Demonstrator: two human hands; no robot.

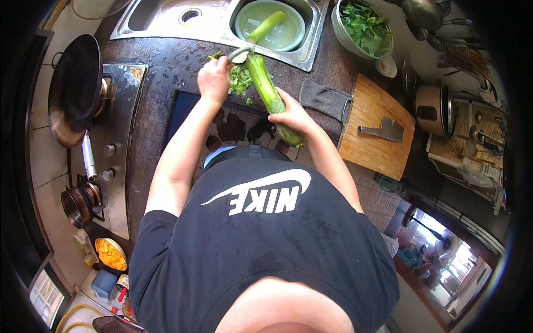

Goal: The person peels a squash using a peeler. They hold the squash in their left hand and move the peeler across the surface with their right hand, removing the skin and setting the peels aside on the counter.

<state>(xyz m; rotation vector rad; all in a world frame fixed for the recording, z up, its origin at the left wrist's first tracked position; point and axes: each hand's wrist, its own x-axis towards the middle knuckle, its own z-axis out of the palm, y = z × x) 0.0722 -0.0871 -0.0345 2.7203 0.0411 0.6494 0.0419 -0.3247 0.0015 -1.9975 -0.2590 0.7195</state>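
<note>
My left hand (214, 80) is closed around the pale green handle of a peeler (239, 53), whose head is at the upper end of a long green gourd (263, 81). My right hand (295, 114) grips the gourd's lower part. The gourd slants over the counter edge; its upper stretch is peeled light green, while darker, rough skin covers the lower stretch. Green peelings (240, 81) lie on the counter beneath. Beyond them, a peeled gourd (266, 27) leans in a round basin of water (300, 31) inside the right sink bowl.
A colander of leafy greens (366, 31) stands right of the steel sink (166, 34). Nearer, a cleaver (391, 130) lies on a wooden cutting board (366, 153), beside a grey cloth (322, 99). Left are a gas stove (120, 145), a wok (77, 91) and a small pan (75, 207).
</note>
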